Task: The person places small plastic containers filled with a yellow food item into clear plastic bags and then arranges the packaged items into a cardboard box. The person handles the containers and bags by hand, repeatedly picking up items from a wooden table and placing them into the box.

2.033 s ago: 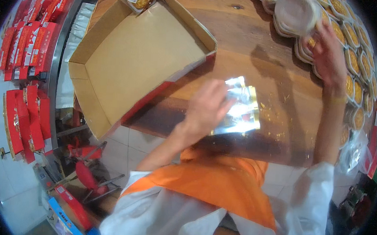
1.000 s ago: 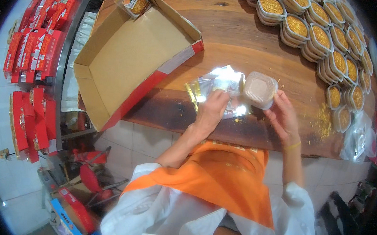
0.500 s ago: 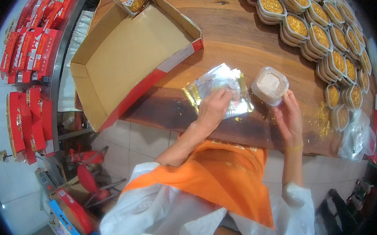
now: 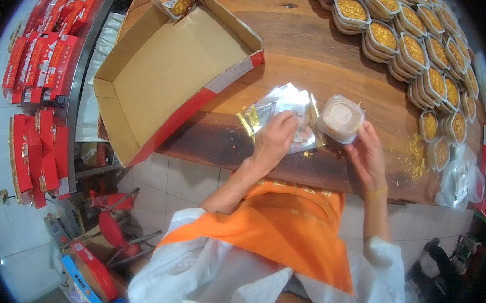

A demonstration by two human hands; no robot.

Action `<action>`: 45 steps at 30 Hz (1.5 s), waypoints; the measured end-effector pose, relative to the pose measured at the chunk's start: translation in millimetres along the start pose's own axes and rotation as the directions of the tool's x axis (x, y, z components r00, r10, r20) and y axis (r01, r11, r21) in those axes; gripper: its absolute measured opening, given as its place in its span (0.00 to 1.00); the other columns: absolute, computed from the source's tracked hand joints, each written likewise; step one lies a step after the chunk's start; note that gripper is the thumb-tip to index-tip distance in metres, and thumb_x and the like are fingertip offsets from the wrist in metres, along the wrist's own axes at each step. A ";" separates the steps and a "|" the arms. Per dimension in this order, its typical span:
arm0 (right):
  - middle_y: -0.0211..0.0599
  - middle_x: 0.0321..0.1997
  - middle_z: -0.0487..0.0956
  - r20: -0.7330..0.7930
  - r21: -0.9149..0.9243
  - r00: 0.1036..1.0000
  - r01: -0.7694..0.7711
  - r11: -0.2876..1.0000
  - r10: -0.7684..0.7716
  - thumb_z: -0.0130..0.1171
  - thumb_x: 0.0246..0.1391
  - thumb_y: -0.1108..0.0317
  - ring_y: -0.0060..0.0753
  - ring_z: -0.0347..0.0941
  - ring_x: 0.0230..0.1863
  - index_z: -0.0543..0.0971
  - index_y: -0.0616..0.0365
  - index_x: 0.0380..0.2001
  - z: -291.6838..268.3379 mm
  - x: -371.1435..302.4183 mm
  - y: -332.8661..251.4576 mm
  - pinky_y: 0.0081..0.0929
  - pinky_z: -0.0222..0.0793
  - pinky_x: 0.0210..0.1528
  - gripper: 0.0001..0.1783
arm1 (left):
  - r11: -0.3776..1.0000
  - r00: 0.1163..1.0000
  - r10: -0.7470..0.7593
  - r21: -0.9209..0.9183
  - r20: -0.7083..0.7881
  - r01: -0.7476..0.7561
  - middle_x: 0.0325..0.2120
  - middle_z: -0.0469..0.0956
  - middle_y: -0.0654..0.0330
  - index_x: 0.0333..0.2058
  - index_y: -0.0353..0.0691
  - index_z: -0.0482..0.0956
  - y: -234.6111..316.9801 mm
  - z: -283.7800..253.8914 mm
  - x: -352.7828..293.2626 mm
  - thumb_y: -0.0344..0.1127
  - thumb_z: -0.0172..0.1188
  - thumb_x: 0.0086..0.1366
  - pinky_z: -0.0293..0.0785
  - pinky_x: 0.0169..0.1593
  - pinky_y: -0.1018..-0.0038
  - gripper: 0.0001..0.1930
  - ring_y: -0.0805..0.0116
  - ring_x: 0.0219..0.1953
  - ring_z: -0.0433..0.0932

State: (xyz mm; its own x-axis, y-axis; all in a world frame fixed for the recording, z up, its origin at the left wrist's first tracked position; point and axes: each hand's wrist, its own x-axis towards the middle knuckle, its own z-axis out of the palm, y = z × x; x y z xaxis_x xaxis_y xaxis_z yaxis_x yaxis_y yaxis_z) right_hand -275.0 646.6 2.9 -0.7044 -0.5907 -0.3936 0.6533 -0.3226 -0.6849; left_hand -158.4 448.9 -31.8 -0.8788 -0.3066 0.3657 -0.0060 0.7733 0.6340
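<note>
The left hand (image 4: pixel 275 139) presses flat on the wrappers (image 4: pixel 282 112). The right hand (image 4: pixel 367 154) grips a tub (image 4: pixel 341 119) just beyond its fingertips. A box (image 4: pixel 169 73) lies left; cakes (image 4: pixel 413 48) crowd behind.

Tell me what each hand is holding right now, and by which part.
The right hand grips a clear plastic tray by its near edge. The left hand lies flat on a stack of silvery pouches, pressing rather than gripping.

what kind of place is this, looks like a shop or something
Probably a small bakery's packing table: rows of pastries in clear plastic tubs, a stack of shiny wrappers and an open cardboard box on a wooden table.
</note>
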 end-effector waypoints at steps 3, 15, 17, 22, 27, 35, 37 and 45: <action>0.27 0.32 0.73 0.023 -0.081 1.000 0.012 0.997 -0.011 0.49 0.58 0.65 0.18 0.69 0.29 0.69 0.56 0.36 1.9 2.3 2.4 0.15 0.69 0.28 0.06 | 1.000 1.000 0.018 -0.020 0.006 -0.018 0.38 0.74 0.55 0.36 0.39 0.73 -3.4 0.6 0.7 0.27 0.57 0.55 0.73 0.37 0.68 0.09 0.55 0.37 0.75; 0.25 0.29 0.72 0.075 -0.350 0.987 -0.106 0.931 0.141 0.50 0.57 0.63 0.15 0.68 0.26 0.70 0.56 0.33 6.0 6.4 2.4 0.12 0.65 0.26 0.08 | 0.984 0.984 0.177 -0.002 0.016 -0.177 0.41 0.74 0.56 0.34 0.38 0.74 7.8 -16.4 13.3 0.25 0.58 0.50 0.72 0.41 0.68 0.10 0.55 0.40 0.74; 0.25 0.29 0.73 0.043 -0.375 0.985 -0.138 0.917 0.166 0.50 0.57 0.62 0.15 0.68 0.26 0.70 0.56 0.34 12.3 4.7 -1.2 0.12 0.66 0.27 0.08 | 0.981 0.981 0.191 0.000 0.042 -0.191 0.42 0.73 0.56 0.33 0.38 0.74 13.0 -21.6 18.3 0.24 0.59 0.49 0.70 0.44 0.66 0.10 0.54 0.42 0.73; 0.28 0.30 0.73 0.075 -0.655 0.996 0.020 0.755 0.039 0.49 0.58 0.61 0.21 0.69 0.31 0.72 0.58 0.39 38.5 -12.2 -6.0 0.19 0.66 0.32 0.12 | 0.921 0.971 0.239 -0.314 -0.008 -0.229 0.48 0.70 0.53 0.33 0.38 0.72 19.2 -26.5 36.2 0.27 0.56 0.56 0.62 0.54 0.63 0.05 0.54 0.52 0.67; 0.40 0.41 0.72 0.760 -0.647 0.641 0.732 -0.214 -0.108 0.60 0.44 0.67 0.38 0.70 0.36 0.72 0.55 0.43 92.2 -41.1 -56.6 0.31 0.67 0.38 0.20 | 0.139 0.979 0.007 -0.970 0.205 0.202 0.53 0.65 0.50 0.36 0.42 0.69 13.9 -37.6 49.1 0.33 0.47 0.66 0.61 0.57 0.65 0.04 0.61 0.56 0.63; 0.32 0.40 0.72 0.855 -0.406 0.516 0.728 -0.553 0.051 0.59 0.35 0.68 0.33 0.70 0.30 0.70 0.55 0.30 118.2 -33.7 -81.7 0.27 0.67 0.28 0.15 | 0.053 0.929 0.036 -0.929 0.369 0.367 0.54 0.65 0.49 0.37 0.41 0.68 25.3 -47.2 80.6 0.33 0.45 0.67 0.66 0.54 0.68 0.04 0.66 0.52 0.68; 0.30 0.39 0.71 0.873 -0.323 0.465 0.779 -0.537 0.149 0.58 0.36 0.68 0.32 0.70 0.28 0.69 0.55 0.28 119.5 -33.5 -81.0 0.26 0.67 0.26 0.13 | 0.096 0.936 0.049 -0.934 0.349 0.343 0.53 0.65 0.50 0.37 0.40 0.68 24.7 -45.1 88.0 0.33 0.44 0.67 0.67 0.53 0.69 0.05 0.67 0.51 0.69; 0.40 0.30 0.70 0.680 -0.700 0.723 0.591 -0.401 -0.123 0.59 0.44 0.72 0.46 0.70 0.28 0.70 0.56 0.33 125.2 -25.3 -92.3 0.32 0.67 0.26 0.11 | 0.007 0.903 0.086 -0.907 0.421 0.422 0.50 0.68 0.50 0.40 0.39 0.66 17.0 -36.0 96.0 0.35 0.44 0.67 0.66 0.54 0.68 0.07 0.64 0.50 0.70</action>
State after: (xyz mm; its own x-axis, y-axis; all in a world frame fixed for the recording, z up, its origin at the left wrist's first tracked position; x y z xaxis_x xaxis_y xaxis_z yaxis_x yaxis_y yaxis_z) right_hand -282.8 598.8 152.8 -0.4007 -0.8903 0.2165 -0.8723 0.2984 -0.3872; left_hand -225.7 412.7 38.6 -0.9949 0.0235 0.0981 0.0617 -0.6272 0.7764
